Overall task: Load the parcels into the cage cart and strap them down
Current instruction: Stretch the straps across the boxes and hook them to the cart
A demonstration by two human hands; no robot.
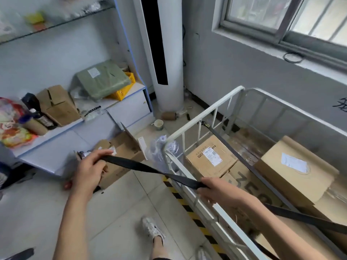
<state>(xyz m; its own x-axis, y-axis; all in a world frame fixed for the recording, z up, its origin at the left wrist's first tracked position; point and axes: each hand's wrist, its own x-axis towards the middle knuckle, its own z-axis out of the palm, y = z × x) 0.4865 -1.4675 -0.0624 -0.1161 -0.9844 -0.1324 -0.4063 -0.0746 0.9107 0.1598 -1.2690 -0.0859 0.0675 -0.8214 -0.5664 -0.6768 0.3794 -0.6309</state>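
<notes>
At my far left, a low pale counter [62,139] carries an open brown carton [58,106], a green wrapped parcel [102,79] and, under that parcel, a yellow crate [124,91]. On the floor in front of the counter sits an open cardboard box [122,156] with its flaps up.

My left hand [90,169] is just in front of that box, fingers curled round one end of a black strap [150,169], thumb on top. The strap runs from there down to the right, with a twist partway along, to my right hand [216,190], which grips it with fingers wrapped underneath. That hand is over the near rail of the cage cart [206,113]. Past my right forearm the strap goes on to the right edge of view, above the cart's load.

Below the strap I see pale floor tiles, my shoe [152,229] and a yellow-and-black hazard stripe [187,205] beside the cart. Further back stand a paper cup [158,124] and a tall white air conditioner [165,53].

Inside the cart lie the parcels: a labelled box [208,158] against the left rail, flat cardboard with dark lettering [247,182] beside it, and a larger box [296,171] to the right. A second dark strap [221,139], hooked onto the left rail, runs across between the two boxes.
</notes>
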